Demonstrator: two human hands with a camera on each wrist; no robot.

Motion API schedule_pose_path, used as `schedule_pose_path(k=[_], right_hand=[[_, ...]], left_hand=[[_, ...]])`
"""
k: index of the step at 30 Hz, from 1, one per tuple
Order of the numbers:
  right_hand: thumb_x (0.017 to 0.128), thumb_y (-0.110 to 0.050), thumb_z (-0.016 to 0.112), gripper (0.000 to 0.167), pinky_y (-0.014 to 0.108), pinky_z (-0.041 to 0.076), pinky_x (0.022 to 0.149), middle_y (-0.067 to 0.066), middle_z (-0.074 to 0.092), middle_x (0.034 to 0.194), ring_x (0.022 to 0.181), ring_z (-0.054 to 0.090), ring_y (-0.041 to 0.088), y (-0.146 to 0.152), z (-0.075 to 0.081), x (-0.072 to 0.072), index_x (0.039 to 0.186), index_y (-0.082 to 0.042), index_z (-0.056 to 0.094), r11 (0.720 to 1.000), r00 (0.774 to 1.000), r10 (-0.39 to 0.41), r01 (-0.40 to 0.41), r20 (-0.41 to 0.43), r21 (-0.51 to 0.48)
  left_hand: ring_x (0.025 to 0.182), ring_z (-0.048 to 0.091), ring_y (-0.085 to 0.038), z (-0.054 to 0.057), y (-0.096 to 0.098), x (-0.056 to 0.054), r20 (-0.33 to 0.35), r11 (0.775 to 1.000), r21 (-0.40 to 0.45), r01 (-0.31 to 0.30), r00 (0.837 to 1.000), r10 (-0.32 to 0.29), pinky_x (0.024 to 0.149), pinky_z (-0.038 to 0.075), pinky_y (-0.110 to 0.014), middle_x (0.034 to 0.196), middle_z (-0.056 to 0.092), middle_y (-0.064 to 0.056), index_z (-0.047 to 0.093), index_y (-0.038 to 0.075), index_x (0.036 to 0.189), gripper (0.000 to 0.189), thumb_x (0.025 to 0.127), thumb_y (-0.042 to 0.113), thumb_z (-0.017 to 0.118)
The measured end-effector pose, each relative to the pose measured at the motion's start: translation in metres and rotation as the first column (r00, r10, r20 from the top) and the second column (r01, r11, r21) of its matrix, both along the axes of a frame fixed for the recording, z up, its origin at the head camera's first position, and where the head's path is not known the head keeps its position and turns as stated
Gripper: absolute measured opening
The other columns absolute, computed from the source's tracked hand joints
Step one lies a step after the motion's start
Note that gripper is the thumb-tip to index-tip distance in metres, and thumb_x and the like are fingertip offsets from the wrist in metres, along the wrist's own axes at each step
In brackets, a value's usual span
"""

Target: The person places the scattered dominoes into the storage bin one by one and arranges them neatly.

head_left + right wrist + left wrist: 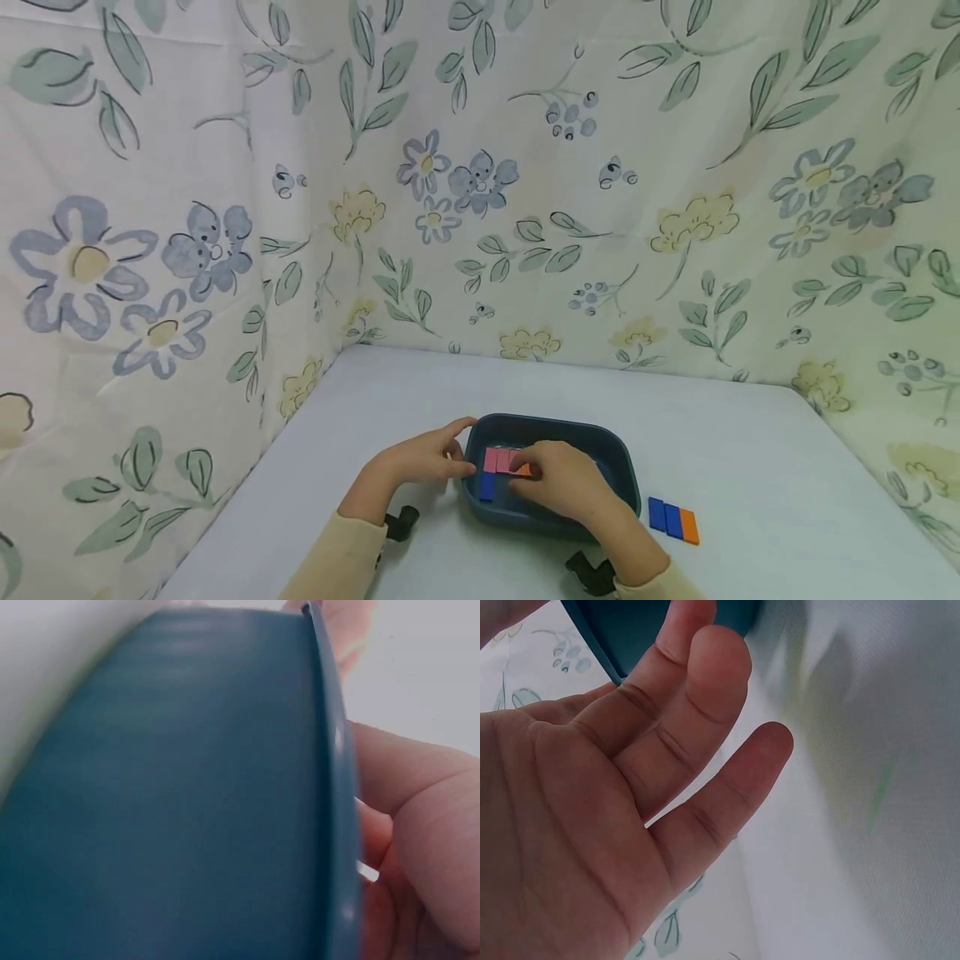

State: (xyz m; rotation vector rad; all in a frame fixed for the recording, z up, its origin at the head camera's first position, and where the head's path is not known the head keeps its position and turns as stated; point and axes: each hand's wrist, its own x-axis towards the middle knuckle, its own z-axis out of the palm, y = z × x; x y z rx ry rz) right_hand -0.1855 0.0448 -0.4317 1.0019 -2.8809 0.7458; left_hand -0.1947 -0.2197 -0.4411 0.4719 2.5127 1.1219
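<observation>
Two hands work at the tray [622,467], lower centre: my left hand [427,458] steadies its rim, fingers relaxed, while my right hand [562,483] pinches the orange block [525,471]; I should set it flush beside the pink blocks [497,459].

Tray [622,467] sits on the table [750,467], near its front edge, about midway across; left hand [423,458] rests at the tray's left rim, fingers touching the wall; right hand [566,483] reaches over the near rim into the tray; flat blocks [498,460] lie side by side inside the tray, just left of the right hand's fingertips, another block [487,487] in front of them; a row of three blocks [672,520] lies on the table just right of the tray; cloth backdrop [525,167] stands behind and to both sides.
</observation>
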Motion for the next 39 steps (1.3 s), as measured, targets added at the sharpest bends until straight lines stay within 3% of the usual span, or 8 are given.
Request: schedule_pose_path(k=[5,9,14,24,28,31,33,39], right_hand=[[0.090,-0.031,0.077,0.017,0.026,0.039,0.055,-0.014,0.049,0.070,0.062,0.046,0.005,0.037,0.003,0.007,0.105,-0.022,0.077,0.999,0.999,-0.018,0.017,-0.038,-0.036],[0.092,-0.030,0.074,0.015,0.026,0.042,0.059,-0.014,0.051,0.074,0.066,0.048,0.005,0.061,0.007,0.009,0.106,-0.026,0.075,0.995,1.000,0.016,-0.017,-0.015,-0.094],[0.094,-0.034,0.071,0.023,0.028,0.044,0.059,-0.010,0.055,0.076,0.065,0.050,0.007,0.086,0.014,0.003,0.114,-0.023,0.072,0.992,0.995,0.042,-0.030,0.092,-0.124],[0.088,-0.023,0.079,0.039,0.030,0.042,0.057,0.006,0.052,0.087,0.066,0.050,0.019,0.151,0.020,-0.019,0.117,-0.004,0.062,0.973,0.943,-0.034,0.107,0.332,-0.206],[0.082,-0.017,0.083,0.044,0.036,0.042,0.063,0.009,0.051,0.090,0.074,0.051,0.023,0.164,0.016,-0.020,0.117,-0.003,0.060,0.975,0.868,-0.116,0.191,0.482,-0.110],[0.076,-0.013,0.087,0.046,0.041,0.042,0.069,0.010,0.052,0.095,0.083,0.051,0.025,0.169,0.012,-0.021,0.113,-0.006,0.060,0.968,0.822,-0.220,0.250,0.525,0.013],[0.073,-0.012,0.088,0.046,0.043,0.042,0.071,0.011,0.052,0.096,0.084,0.050,0.026,0.170,0.009,-0.022,0.110,-0.008,0.060,0.959,0.811,-0.273,0.273,0.517,0.079],[0.070,-0.011,0.090,0.046,0.049,0.045,0.075,0.012,0.057,0.099,0.085,0.054,0.026,0.173,-0.002,-0.025,0.103,-0.009,0.059,0.940,0.806,-0.341,0.291,0.484,0.178]], left_hand=[[0.073,0.063,-0.024,-0.001,0.002,0.000,-0.006,1.000,-0.016,-0.011,1.000,0.011,0.073,0.045,-0.041,0.092,0.064,-0.001,0.026,0.020,0.158,0.078,0.094,0.031,0.070],[0.073,0.063,-0.026,-0.001,0.002,0.001,-0.007,1.000,-0.006,-0.004,1.000,0.004,0.072,0.045,-0.041,0.092,0.064,-0.001,0.026,0.019,0.158,0.078,0.094,0.030,0.070],[0.075,0.062,-0.022,-0.003,-0.001,0.001,0.010,1.000,-0.002,-0.006,1.000,0.006,0.074,0.045,-0.042,0.092,0.064,-0.002,0.025,0.021,0.159,0.078,0.095,0.029,0.069],[0.077,0.063,-0.022,-0.002,0.002,-0.003,0.011,1.000,-0.008,0.000,1.000,0.000,0.074,0.045,-0.043,0.094,0.064,-0.001,0.026,0.022,0.158,0.078,0.094,0.033,0.070],[0.076,0.064,-0.024,-0.001,0.001,-0.003,0.007,1.000,-0.011,-0.004,1.000,0.004,0.074,0.045,-0.042,0.094,0.064,-0.001,0.026,0.022,0.158,0.078,0.094,0.032,0.070],[0.077,0.064,-0.025,0.000,0.001,-0.003,0.004,1.000,-0.014,-0.004,1.000,0.004,0.073,0.045,-0.042,0.093,0.064,-0.001,0.026,0.021,0.158,0.078,0.095,0.032,0.070],[0.077,0.063,-0.025,0.001,0.001,-0.003,0.005,1.000,-0.010,-0.004,1.000,0.004,0.073,0.045,-0.042,0.093,0.064,-0.002,0.026,0.021,0.158,0.078,0.095,0.031,0.070],[0.075,0.063,-0.024,-0.001,0.002,-0.003,0.013,1.000,0.004,0.000,1.000,0.000,0.072,0.044,-0.041,0.092,0.064,-0.002,0.025,0.020,0.158,0.078,0.095,0.031,0.069]])
